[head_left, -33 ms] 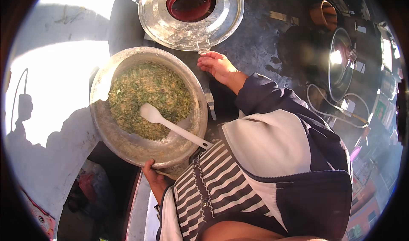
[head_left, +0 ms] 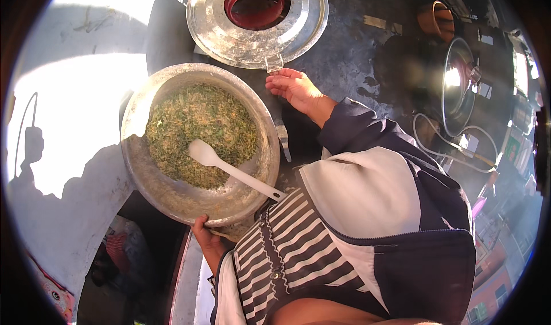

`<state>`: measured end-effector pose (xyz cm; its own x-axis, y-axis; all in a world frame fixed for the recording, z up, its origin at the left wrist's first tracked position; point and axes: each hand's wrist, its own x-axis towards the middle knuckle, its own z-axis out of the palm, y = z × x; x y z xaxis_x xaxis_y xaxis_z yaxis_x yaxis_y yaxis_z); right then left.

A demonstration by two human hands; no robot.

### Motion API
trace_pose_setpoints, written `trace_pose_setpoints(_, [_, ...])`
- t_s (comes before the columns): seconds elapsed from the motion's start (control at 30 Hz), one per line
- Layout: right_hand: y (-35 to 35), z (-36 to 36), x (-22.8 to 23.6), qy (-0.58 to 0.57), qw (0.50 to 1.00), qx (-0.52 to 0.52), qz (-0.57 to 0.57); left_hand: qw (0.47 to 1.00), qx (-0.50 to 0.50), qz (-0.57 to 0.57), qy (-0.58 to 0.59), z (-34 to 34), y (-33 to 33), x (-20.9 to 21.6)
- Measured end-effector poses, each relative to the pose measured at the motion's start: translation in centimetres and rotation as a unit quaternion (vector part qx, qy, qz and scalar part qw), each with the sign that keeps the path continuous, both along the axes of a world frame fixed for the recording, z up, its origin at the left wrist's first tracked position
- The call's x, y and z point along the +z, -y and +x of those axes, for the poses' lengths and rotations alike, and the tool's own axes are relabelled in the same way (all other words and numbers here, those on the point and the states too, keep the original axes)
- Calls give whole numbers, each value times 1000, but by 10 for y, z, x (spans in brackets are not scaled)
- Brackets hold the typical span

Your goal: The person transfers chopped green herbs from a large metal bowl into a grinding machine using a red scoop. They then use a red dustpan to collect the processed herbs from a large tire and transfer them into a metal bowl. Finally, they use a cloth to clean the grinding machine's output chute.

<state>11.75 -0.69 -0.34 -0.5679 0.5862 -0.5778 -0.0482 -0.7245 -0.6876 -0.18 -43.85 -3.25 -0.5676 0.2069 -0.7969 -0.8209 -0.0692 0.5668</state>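
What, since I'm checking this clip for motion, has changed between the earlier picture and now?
Nothing visibly changed; nothing was taken up or let go. The left hand stays at the metal basin, the right hand by the round metal disc, and the white spoon on the green mixture.

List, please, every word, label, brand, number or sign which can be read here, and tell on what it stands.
No readable text anywhere in this view.
Metal basin, white serving spoon and round metal disc: no lettering can be seen.
Green panel, far right: too small and blurred to tell whether it carries writing.
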Motion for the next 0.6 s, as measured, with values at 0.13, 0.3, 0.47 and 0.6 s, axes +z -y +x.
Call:
trace_pose_setpoints(0.13, [1,10,24,46,997,66,17,1000,8,17,10,4,1,2])
trace_pose_setpoints(0.3, [-18,17,30,277,900,191,276,1000,1,25,13,8,9,-5])
trace_pose_setpoints(0.47, [-23,18,38,324,787,161,499,1000,3,6,17,12,1,9])
trace_pose_setpoints(0.6, [-36,3,46,296,700,130,637,1000,9,6,-1,12,7,1])
